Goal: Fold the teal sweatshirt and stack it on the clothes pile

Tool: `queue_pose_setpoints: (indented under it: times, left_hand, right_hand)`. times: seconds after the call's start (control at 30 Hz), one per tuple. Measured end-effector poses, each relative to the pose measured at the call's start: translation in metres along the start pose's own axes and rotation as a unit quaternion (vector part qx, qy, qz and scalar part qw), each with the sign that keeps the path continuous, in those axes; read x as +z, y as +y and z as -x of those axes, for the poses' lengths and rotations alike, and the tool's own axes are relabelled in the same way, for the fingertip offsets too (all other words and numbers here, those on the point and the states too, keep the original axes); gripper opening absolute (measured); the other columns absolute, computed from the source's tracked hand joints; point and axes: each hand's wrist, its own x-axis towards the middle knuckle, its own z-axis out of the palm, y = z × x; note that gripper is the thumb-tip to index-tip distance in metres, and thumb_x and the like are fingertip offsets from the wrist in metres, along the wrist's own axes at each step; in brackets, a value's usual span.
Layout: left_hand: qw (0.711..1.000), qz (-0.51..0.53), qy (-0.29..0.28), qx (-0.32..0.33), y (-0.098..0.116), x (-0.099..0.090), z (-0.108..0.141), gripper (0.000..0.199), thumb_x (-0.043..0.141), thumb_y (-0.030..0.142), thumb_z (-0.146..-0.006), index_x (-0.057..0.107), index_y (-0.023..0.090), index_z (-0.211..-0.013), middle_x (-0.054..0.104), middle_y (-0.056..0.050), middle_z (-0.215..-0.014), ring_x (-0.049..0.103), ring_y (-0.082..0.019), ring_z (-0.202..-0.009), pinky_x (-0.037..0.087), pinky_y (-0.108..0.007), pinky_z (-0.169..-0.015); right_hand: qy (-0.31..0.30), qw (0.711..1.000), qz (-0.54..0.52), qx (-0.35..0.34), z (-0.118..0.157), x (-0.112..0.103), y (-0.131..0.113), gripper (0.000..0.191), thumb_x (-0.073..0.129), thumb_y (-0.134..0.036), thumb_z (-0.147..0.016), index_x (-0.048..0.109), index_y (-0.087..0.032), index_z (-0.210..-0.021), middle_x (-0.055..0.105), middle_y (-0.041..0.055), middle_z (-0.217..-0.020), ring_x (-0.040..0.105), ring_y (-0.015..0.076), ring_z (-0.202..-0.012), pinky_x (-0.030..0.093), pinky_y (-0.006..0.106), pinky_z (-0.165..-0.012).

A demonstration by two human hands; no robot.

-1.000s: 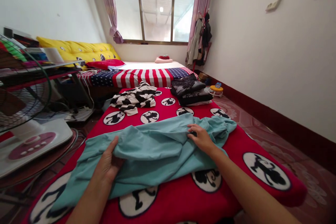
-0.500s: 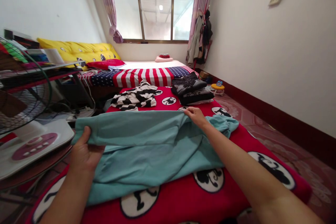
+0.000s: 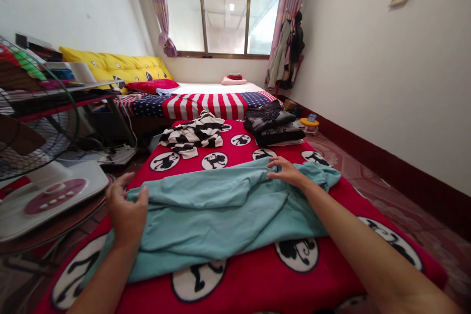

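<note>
Grip: left hand (image 3: 127, 211) wide, right hand (image 3: 290, 174) narrowly parted; teal cloth (image 3: 221, 225), likely light and limp, best pinched at far corners.

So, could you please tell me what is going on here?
A person has both hands at a teal garment laid across a red cover. The left hand is open over its left end; the right hand is at its far edge, thumb and fingers apart. Beyond lie a rumpled black-and-white garment and a stack of dark clothes.

Pale walls, bright window (image 3: 225, 12).
</note>
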Motion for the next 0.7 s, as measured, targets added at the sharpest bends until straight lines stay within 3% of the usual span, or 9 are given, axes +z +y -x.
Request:
queue_pose_setpoints:
  times: [0.07,0.13,0.17,0.23,0.33,0.43,0.53,0.63,0.7]
  left_hand:
    - [0.987,-0.09,-0.074,0.114,0.005,0.017,0.022,0.025,0.069,0.019,-0.076,0.066,0.025,-0.1,0.062,-0.003,-0.114,0.053,-0.024,-0.115,0.04,-0.035,-0.104]
    - [0.95,-0.132,-0.219,0.177,0.01,0.041,0.046,0.015,0.07,0.025,-0.076,0.071,0.026,-0.09,0.066,-0.004,-0.104,0.059,-0.025,-0.105,0.043,-0.036,-0.1]
    - [0.924,-0.149,-0.289,0.202,0.011,0.054,0.058,0.017,0.071,0.026,-0.076,0.072,0.027,-0.093,0.067,-0.004,-0.104,0.06,-0.024,-0.102,0.044,-0.036,-0.098]
    - [0.87,-0.202,-0.37,0.255,0.013,0.078,0.078,0.027,0.07,0.023,-0.076,0.071,0.028,-0.103,0.067,-0.005,-0.109,0.06,-0.025,-0.102,0.045,-0.038,-0.094]
    - [0.818,-0.293,-0.39,0.306,0.012,0.106,0.095,0.037,0.066,0.017,-0.078,0.066,0.027,-0.114,0.066,-0.006,-0.111,0.059,-0.025,-0.102,0.046,-0.038,-0.09]
    - [0.79,-0.343,-0.389,0.325,0.007,0.122,0.096,0.023,0.056,0.015,-0.085,0.067,0.023,-0.103,0.067,-0.006,-0.096,0.061,-0.022,-0.092,0.047,-0.033,-0.08]
    - [0.793,-0.325,-0.387,0.34,-0.001,0.122,0.092,0.019,0.05,0.012,-0.086,0.067,0.02,-0.09,0.065,-0.006,-0.089,0.06,-0.019,-0.086,0.047,-0.029,-0.077]
    - [0.809,-0.296,-0.377,0.341,-0.005,0.112,0.09,0.019,0.05,0.01,-0.082,0.065,0.018,-0.09,0.063,-0.007,-0.089,0.059,-0.02,-0.086,0.047,-0.03,-0.078]
    - [0.804,-0.293,-0.387,0.345,-0.004,0.105,0.091,0.018,0.051,0.011,-0.081,0.066,0.018,-0.089,0.063,-0.007,-0.087,0.059,-0.02,-0.085,0.046,-0.031,-0.078]
  right_hand:
    - [-0.014,1.0,0.008,0.002,0.001,-0.004,0.004,0.025,0.082,-0.025,-0.056,0.073,-0.022,-0.079,0.062,0.0066,-0.124,0.057,0.0252,-0.115,0.041,0.039,-0.102]
    - [-0.011,1.0,0.014,0.007,0.0,-0.003,0.006,0.016,0.08,-0.02,-0.058,0.072,-0.021,-0.072,0.063,0.0068,-0.122,0.058,0.0251,-0.114,0.042,0.039,-0.101]
    - [-0.008,1.0,0.018,0.01,-0.002,-0.002,0.007,0.011,0.078,-0.018,-0.06,0.071,-0.02,-0.069,0.064,0.0071,-0.12,0.059,0.0248,-0.112,0.042,0.039,-0.1]
    - [-0.004,1.0,0.027,0.015,-0.005,0.0,0.006,0.004,0.073,-0.017,-0.066,0.07,-0.019,-0.067,0.065,0.008,-0.116,0.061,0.0239,-0.108,0.043,0.039,-0.098]
    - [-0.002,0.999,0.042,0.018,-0.009,0.002,0.005,0.011,0.065,-0.019,-0.074,0.07,-0.018,-0.065,0.067,0.0091,-0.113,0.063,0.0219,-0.102,0.045,0.036,-0.093]
    - [0.006,0.998,0.059,0.021,-0.01,0.002,0.004,0.018,0.059,-0.021,-0.079,0.069,-0.018,-0.064,0.067,0.0088,-0.112,0.064,0.0198,-0.098,0.046,0.032,-0.089]
    - [0.034,0.995,0.084,0.033,-0.012,0.006,0.007,0.018,0.059,-0.02,-0.079,0.069,-0.018,-0.065,0.068,0.0087,-0.109,0.063,0.0197,-0.098,0.045,0.032,-0.09]
    - [0.07,0.989,0.116,0.058,-0.015,0.013,0.013,0.018,0.059,-0.02,-0.079,0.07,-0.018,-0.064,0.067,0.0099,-0.103,0.061,0.0207,-0.097,0.044,0.033,-0.091]
    - [0.083,0.984,0.138,0.071,-0.015,0.018,0.016,0.016,0.062,-0.02,-0.077,0.07,-0.018,-0.064,0.065,0.0096,-0.102,0.06,0.0204,-0.097,0.044,0.032,-0.09]
